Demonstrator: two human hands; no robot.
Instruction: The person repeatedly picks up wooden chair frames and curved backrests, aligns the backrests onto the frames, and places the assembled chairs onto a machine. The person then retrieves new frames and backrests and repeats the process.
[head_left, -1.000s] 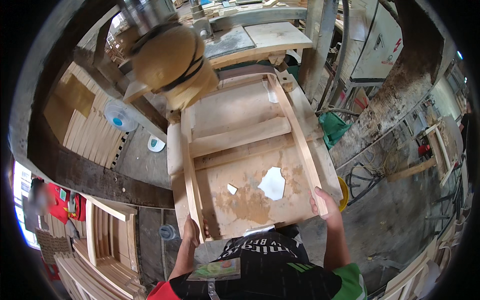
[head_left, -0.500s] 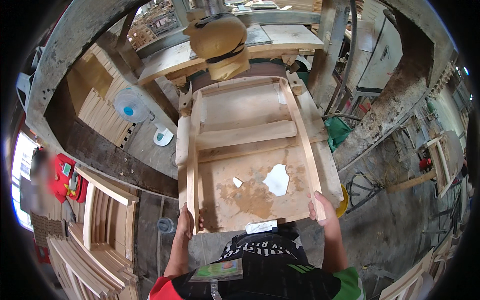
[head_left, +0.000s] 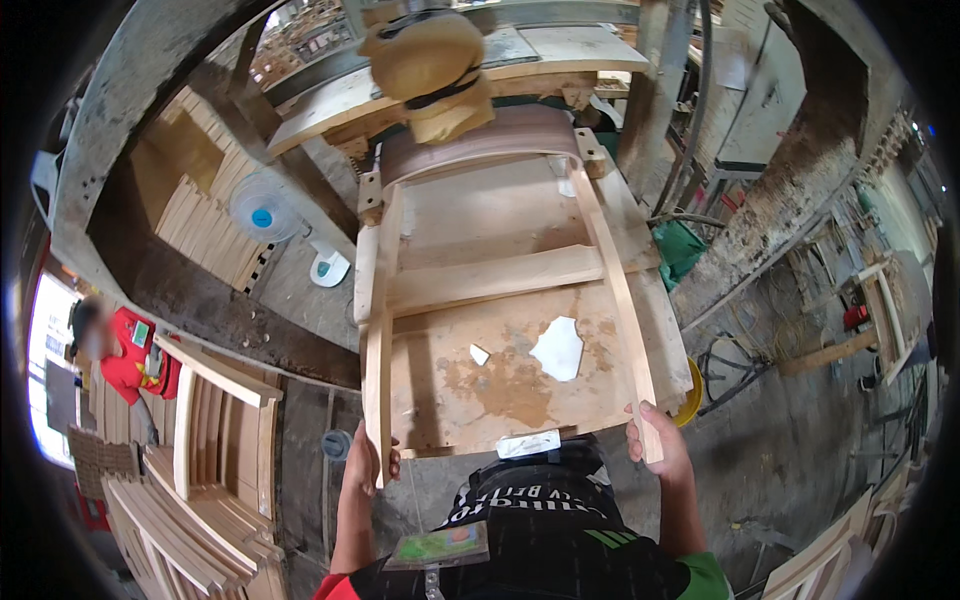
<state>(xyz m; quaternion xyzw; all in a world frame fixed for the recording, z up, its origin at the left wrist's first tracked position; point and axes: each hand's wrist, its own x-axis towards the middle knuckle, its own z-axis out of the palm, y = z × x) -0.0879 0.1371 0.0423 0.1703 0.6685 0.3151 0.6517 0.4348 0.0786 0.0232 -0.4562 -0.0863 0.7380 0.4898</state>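
Observation:
A pale wooden chair-back frame [head_left: 500, 279], with two long side posts, a cross rail and a broad curved top rail [head_left: 480, 140], lies in front of me over a plywood board [head_left: 500, 400]. My left hand [head_left: 362, 462] is closed round the near end of its left post. Round the near end of the right post my right hand [head_left: 664, 442] is closed. Both near post ends reach past the board's front edge. Two wooden blocks, one on the left [head_left: 371, 198] and one on the right [head_left: 590, 152], stand beside the curved rail.
A yellow padded machine part [head_left: 425, 70] hangs above the far end. Metal posts flank the bench. On the left are a fan [head_left: 262, 212], stacked wooden frames [head_left: 215, 430] and a person in red [head_left: 135, 355]. A yellow bucket [head_left: 690, 395] stands by the right edge.
Both hands have drawn the frame toward me, its near ends now lower in view. The broad face of the curved top rail shows more than before.

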